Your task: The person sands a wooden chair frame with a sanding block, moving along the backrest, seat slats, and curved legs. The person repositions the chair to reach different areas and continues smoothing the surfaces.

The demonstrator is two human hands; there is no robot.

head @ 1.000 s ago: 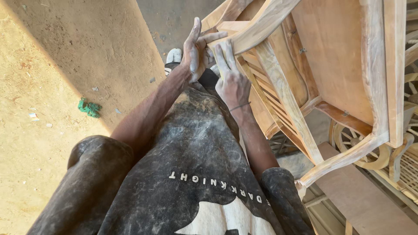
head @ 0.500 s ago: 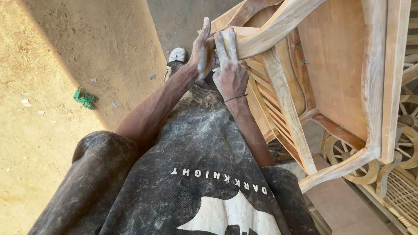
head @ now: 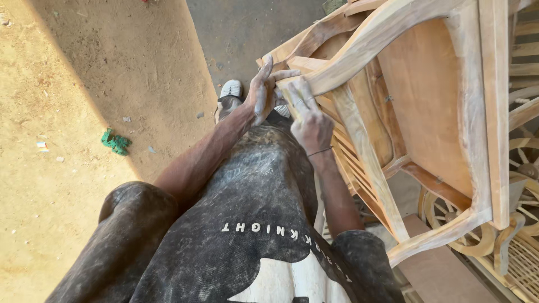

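At the far left, sunlit sandy ground point(head: 67, 168) took up the whole side of the scene, with a small crumpled green scrap point(head: 115, 142) lying on it among a few pale bits of litter. To its right the ground passed into shade, and a strip of grey floor point(head: 247, 33) ran toward the far edge. Near the middle, a white and dark shoe point(head: 230, 96) stood on that shaded floor, just left of the hands. In the near foreground the person's dusty black shirt point(head: 252, 213) with a white print filled the lower middle, and both bare, dust-covered forearms reached away from it. The left hand point(head: 263, 92) was open, its fingers spread and pale with dust, the palm laid against the end of a curved rail of the unfinished wooden chair point(head: 426, 112). Just to its right, touching the same rail end, the right hand point(head: 309, 120) was closed around a small pale sanding piece point(head: 296, 95) pressed flat on the wood; whether that piece was paper or a block could not be told. A thin dark band circled the right wrist. The chair lay tipped on its side, filling the right half of the scene, its flat seat panel facing left and its slatted part below the right forearm. At the far right and lower right, more bare wooden furniture point(head: 522, 247) with round spoked carving and cane weave stood close behind the chair.
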